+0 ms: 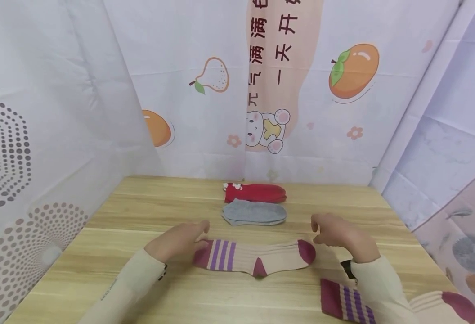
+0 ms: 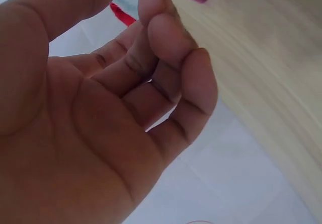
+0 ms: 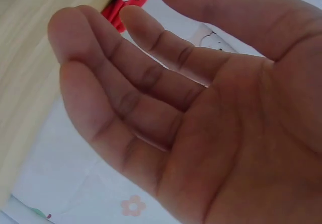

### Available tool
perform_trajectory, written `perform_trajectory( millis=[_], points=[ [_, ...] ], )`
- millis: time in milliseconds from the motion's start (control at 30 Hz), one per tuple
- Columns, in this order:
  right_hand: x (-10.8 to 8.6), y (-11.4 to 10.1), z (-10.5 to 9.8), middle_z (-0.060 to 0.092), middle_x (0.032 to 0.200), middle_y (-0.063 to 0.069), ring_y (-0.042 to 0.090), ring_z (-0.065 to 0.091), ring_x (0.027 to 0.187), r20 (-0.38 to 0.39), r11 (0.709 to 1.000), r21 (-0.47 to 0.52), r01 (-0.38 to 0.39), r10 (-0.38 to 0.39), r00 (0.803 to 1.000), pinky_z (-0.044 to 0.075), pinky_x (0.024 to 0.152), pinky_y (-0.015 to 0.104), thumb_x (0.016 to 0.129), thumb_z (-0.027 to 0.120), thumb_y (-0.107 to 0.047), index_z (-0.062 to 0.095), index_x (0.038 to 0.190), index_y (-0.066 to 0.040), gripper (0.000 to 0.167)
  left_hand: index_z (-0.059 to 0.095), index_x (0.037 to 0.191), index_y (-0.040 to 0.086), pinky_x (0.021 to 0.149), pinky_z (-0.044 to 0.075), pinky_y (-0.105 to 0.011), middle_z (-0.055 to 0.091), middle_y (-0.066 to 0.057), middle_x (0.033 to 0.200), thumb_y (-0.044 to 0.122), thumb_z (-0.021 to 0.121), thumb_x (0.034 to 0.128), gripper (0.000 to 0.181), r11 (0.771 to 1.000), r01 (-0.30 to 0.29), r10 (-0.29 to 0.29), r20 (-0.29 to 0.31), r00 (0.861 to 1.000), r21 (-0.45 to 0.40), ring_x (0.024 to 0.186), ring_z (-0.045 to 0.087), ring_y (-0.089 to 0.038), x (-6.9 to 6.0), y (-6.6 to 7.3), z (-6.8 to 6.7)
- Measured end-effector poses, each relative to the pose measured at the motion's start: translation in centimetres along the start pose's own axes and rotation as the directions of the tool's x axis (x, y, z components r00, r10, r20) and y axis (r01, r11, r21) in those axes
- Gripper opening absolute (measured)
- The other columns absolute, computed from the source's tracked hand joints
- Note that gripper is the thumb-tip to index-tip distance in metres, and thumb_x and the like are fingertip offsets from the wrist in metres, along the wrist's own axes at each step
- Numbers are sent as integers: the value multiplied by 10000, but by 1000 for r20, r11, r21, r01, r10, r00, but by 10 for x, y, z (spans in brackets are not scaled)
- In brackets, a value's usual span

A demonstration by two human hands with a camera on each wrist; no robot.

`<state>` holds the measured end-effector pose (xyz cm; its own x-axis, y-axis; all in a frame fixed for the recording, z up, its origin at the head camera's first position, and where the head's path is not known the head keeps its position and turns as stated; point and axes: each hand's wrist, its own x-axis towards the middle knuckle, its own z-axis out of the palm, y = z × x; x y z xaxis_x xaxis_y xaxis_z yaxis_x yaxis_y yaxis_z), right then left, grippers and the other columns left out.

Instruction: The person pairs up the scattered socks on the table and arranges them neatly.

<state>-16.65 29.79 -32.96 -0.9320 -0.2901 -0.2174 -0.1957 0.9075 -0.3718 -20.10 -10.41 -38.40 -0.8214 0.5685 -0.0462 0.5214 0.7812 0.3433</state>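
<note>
A cream sock [image 1: 278,257] with purple stripes and dark pink cuff, heel and toe lies flat across the wooden table. Beside its cuff is my left hand [image 1: 178,240], fingers loosely bent; whether the thumb touches the cuff, I cannot tell. The left wrist view shows nothing in that palm. Past the toe end hovers my right hand [image 1: 336,234], its fingers loosely curved and its palm bare in the right wrist view. A second striped sock [image 1: 330,297] lies at the front right, partly covered by my right forearm.
Behind the cream sock lie folded grey socks [image 1: 255,213], with red socks [image 1: 262,192] just beyond them. The wooden table [image 1: 148,198] meets a printed curtain [image 1: 197,135] at its back edge. More hanging cloth stands along both sides.
</note>
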Motion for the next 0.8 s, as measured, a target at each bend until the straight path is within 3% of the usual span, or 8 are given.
perform_trajectory(
  millis=[200,333,567,800],
  points=[
    [-9,-5,-2,607,875,52,173,559,753,-47,997,-43,62,-64,997,483,674,366,835,742,-77,584,974,-23,217,614,1095,82,653,498,-273,579,67,784,203,673,955,195,993,-108,112,-68,991,55,680,517,-76,2,12,-5],
    [-16,-6,1,583,799,1,137,528,705,-87,990,-89,106,-114,990,466,647,339,846,747,-102,585,942,-42,197,636,1076,88,651,503,-250,616,59,798,202,679,950,176,984,-159,165,-83,983,76,660,514,-62,4,24,-6],
    [-34,2,6,522,714,-36,98,465,615,-132,989,-117,85,-100,986,426,582,290,862,741,-99,579,929,-58,180,641,1052,104,712,548,-278,686,15,886,206,699,936,164,964,-246,255,-82,964,102,704,559,-54,14,48,-7],
    [-52,16,14,495,690,-61,68,426,580,-157,990,-124,69,-89,984,397,549,264,871,743,-118,572,927,-75,185,632,1060,109,680,525,-221,639,58,830,215,689,944,167,940,-331,336,-52,941,86,650,522,-34,28,66,1]
  ],
)
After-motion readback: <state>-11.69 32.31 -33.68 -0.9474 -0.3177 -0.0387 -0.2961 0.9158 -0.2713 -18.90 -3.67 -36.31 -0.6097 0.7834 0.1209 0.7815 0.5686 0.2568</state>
